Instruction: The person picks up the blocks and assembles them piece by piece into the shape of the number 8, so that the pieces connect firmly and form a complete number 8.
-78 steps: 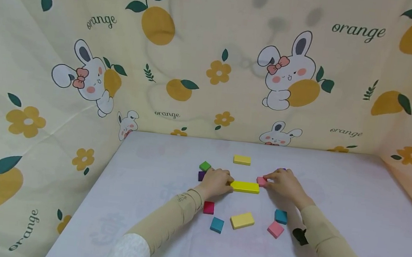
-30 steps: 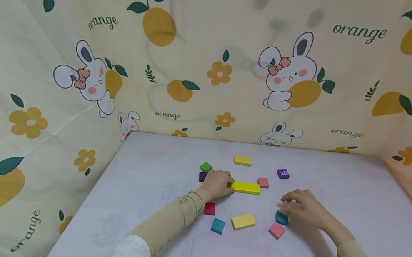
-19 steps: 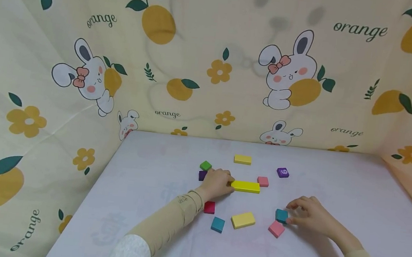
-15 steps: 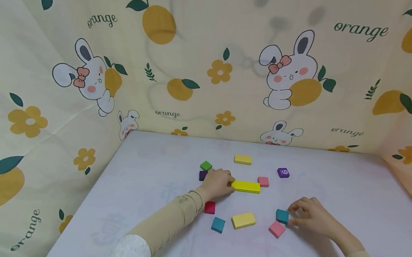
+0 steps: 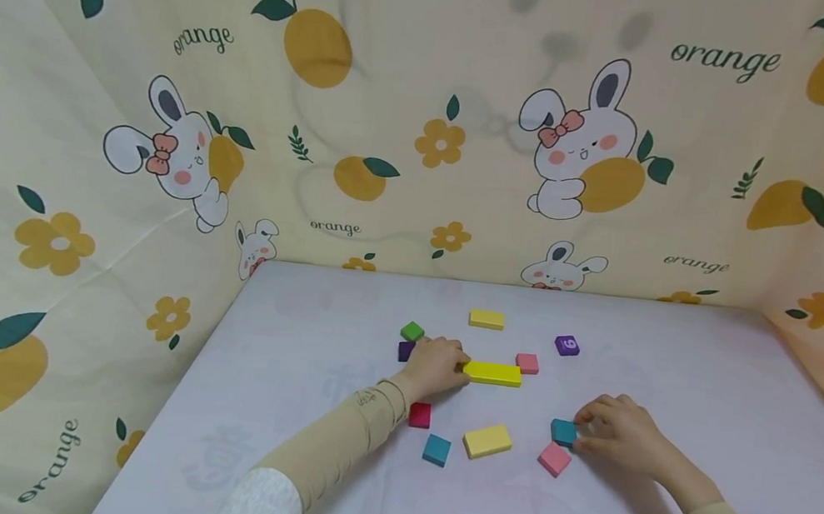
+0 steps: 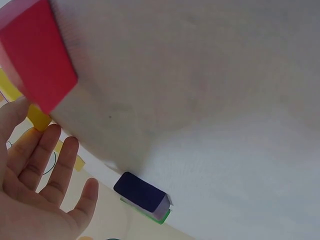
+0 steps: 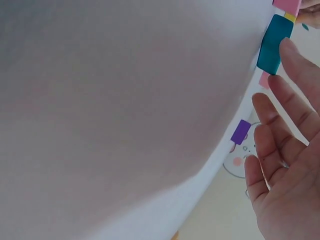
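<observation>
My left hand (image 5: 438,367) pinches the left end of a long yellow block (image 5: 493,374) lying flat on the table; in the left wrist view the thumb and forefinger meet at that yellow end (image 6: 39,118). On the right, my right hand (image 5: 623,434) has thumb and forefinger at the right end of a teal block (image 5: 563,433). The right wrist view shows the thumb against the teal block (image 7: 276,45) and the forefinger at its corner, other fingers loosely bent. A pink block (image 5: 554,460) lies just nearer than the teal one. Another pink block (image 5: 527,364) sits by the long block's right end.
Beside the left hand are a green block (image 5: 412,331) and a dark purple one (image 5: 405,352). Nearer lie a red block (image 5: 420,415), another teal block (image 5: 436,450) and a yellow one (image 5: 487,442). Farther back are a yellow block (image 5: 487,319) and a numbered purple block (image 5: 567,345).
My right hand has left the pink block by the long yellow one and come nearer and rightward to the teal block, which has shifted slightly. My left hand has stayed in place.
</observation>
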### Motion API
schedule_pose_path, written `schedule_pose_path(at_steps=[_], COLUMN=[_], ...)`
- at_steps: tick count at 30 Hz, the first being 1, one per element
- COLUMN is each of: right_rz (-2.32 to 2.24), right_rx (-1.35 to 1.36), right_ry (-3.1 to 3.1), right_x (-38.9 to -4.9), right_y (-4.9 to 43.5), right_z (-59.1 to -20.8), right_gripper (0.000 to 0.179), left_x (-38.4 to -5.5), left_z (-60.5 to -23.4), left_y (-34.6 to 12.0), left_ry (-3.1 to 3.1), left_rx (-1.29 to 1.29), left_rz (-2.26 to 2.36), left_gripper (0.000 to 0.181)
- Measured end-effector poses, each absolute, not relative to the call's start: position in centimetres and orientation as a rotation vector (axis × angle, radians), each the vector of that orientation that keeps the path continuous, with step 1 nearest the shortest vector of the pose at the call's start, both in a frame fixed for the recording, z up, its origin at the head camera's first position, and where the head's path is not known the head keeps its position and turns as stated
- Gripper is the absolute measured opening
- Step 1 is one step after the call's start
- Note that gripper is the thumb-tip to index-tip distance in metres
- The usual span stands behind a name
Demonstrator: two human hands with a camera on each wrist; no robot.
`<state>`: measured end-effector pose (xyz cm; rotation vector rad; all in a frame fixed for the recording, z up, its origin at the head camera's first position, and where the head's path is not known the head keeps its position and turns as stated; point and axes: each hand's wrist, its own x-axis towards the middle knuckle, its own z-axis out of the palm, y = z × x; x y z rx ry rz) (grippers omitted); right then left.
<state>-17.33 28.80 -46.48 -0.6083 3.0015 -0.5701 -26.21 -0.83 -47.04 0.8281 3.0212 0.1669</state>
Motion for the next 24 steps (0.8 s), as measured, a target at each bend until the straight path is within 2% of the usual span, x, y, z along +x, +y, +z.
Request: schedule_pose_path(at_steps=[10,24], right_rz=[-0.535,-0.417], right_rx=[-0.582,-0.542], right_ry=[3.003,2.99], right_x=[-17.7,-19.2], right_y=[28.1,27.0], right_z=[-46.4,-46.0], right_gripper=[0.023,0.028], left_x=[-26.3,-26.5], left_z=[-47.0,-46.8], left_y=[-0.9,-0.6], left_ry=[3.013,2.982], left_rx=[0.829,0.834], left_rz=[0.19,0.183], left_gripper=[0.035,0.034])
